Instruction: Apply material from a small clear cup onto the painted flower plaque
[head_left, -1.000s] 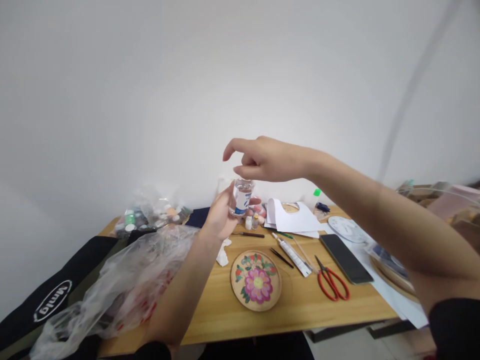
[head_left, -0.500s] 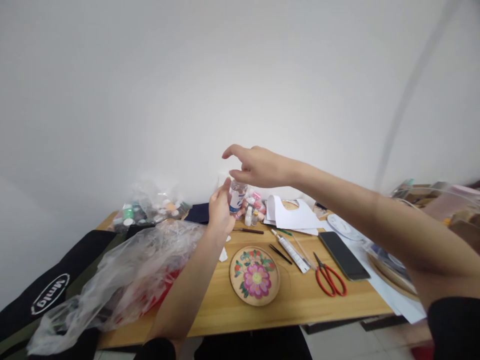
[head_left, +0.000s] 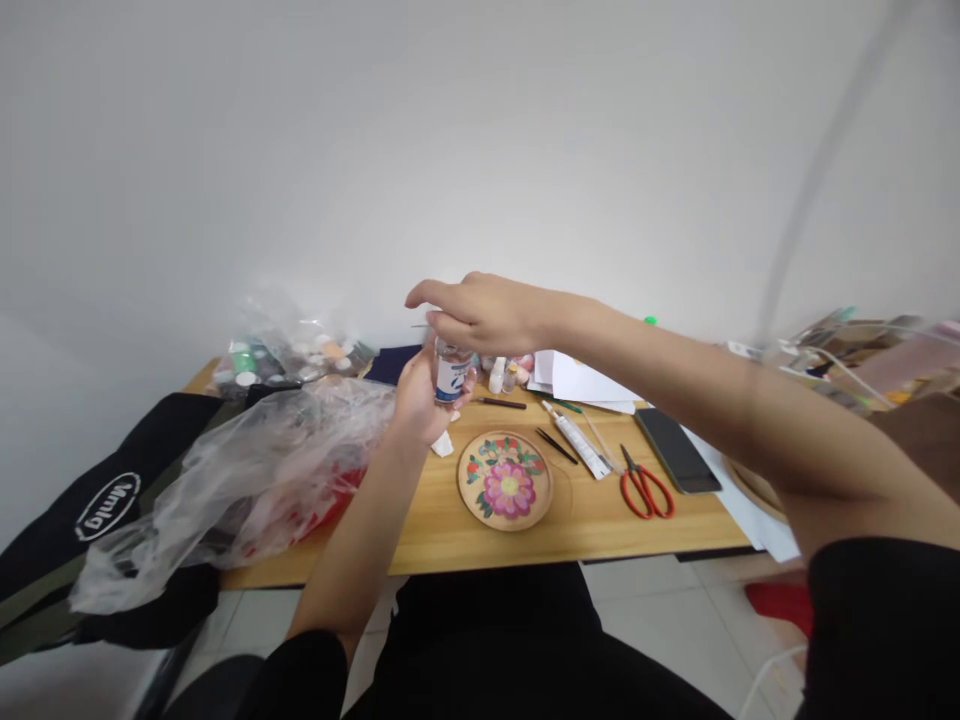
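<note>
My left hand (head_left: 421, 395) is wrapped round a small clear jar (head_left: 451, 378) with a white and blue label and holds it upright above the back of the table. My right hand (head_left: 480, 312) is over the jar's mouth, index finger and thumb bent close together. A thin, dark, straight edge (head_left: 419, 325) shows between those fingertips; what it belongs to is hidden. In front of the hands lies a round wooden plate (head_left: 506, 481), painted with a pink flower, red blooms and green leaves.
To the plate's right lie black tweezers (head_left: 556, 446), a white tube (head_left: 583, 443), red-handled scissors (head_left: 644, 484) and a phone (head_left: 677, 450). A clear plastic bag (head_left: 247, 470) covers the left side. Bagged bottles (head_left: 289, 355) and white papers (head_left: 585, 380) are along the wall.
My right hand has moved left and its index finger and thumb have drawn closer together over the jar. The view has tilted down, showing more floor.
</note>
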